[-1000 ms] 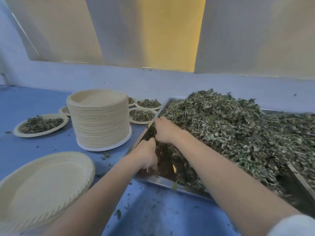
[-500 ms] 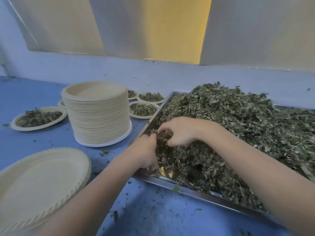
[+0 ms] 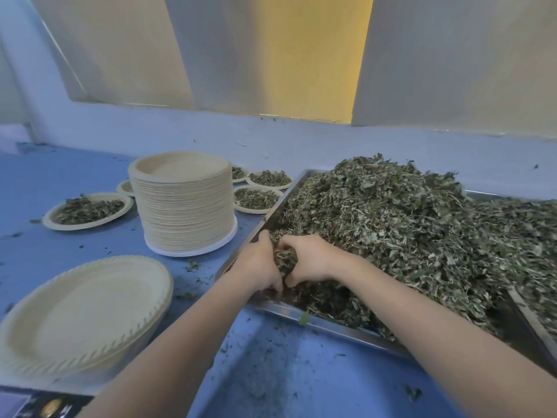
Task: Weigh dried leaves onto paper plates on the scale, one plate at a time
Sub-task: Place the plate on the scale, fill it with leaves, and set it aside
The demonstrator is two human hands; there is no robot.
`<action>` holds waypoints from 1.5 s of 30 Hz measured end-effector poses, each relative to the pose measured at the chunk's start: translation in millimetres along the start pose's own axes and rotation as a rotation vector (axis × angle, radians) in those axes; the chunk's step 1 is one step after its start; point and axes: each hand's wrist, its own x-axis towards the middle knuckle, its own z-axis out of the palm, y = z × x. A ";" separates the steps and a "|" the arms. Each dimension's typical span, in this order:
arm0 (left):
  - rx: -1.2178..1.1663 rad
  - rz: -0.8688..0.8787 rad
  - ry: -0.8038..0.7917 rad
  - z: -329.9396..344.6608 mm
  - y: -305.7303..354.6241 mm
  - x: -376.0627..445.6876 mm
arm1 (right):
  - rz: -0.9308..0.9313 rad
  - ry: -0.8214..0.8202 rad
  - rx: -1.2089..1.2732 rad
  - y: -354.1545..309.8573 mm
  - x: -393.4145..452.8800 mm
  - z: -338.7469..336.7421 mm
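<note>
A blue table holds everything. On its right side sits a big metal tray, and a tall heap of dried leaves fills it and spills up high. Left of the tray stands a high stack of paper plates with nothing in the top one.

Nearest to the person, at the low left, one paper plate has no leaves on it. It sits on the scale, whose dark front edge peeks out under it.

Both hands are down in the near left corner of the tray. The left hand and the right hand are cupped close together, fingers curled, squeezing a clump of leaves between them. Their fingertips nearly touch at the bottom.

Farther back are small plates that already hold leaves. One filled plate lies left of the stack. Two more filled plates lie between the stack and the tray, with bits of others behind.

Tiny leaf crumbs are scattered on the table.
</note>
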 end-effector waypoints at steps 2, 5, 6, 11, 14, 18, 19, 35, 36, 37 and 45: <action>0.020 0.003 -0.067 -1.5 4.4 1.3 | 0.037 -0.023 -0.038 2.0 -2.2 -4.4; 0.018 0.023 -0.122 -5.3 11.6 2.1 | 0.053 -0.086 0.006 -2.1 -0.9 -2.6; 0.020 0.023 -0.109 -5.7 12.3 0.4 | 0.024 -0.064 0.008 -3.5 -0.8 -0.3; -0.221 0.031 -0.098 -3.6 7.5 -9.9 | 0.031 0.071 0.335 0.3 -16.5 5.3; -0.383 0.050 -0.097 -12.9 13.0 -18.0 | 0.044 0.131 0.396 -0.9 -27.9 -6.9; -0.442 0.106 -0.079 -38.2 23.8 -32.9 | 0.019 0.159 0.459 -16.8 -42.0 -35.8; -0.442 0.107 -0.067 -47.8 23.7 -37.1 | 0.000 0.151 0.473 -24.3 -44.9 -43.2; -0.539 -0.142 0.065 -146.5 -133.7 -162.9 | -0.294 -0.171 0.408 -229.7 -9.8 -18.8; -0.545 -0.162 0.051 -145.9 -140.6 -165.5 | -0.282 -0.221 0.338 -231.5 -8.2 -17.0; -0.529 -0.176 0.043 -145.6 -146.4 -167.4 | -0.276 -0.267 0.264 -231.5 -7.5 -17.4; -0.267 -0.072 0.345 -138.3 -176.3 -161.8 | -0.338 -0.041 0.283 -223.5 -10.6 -25.3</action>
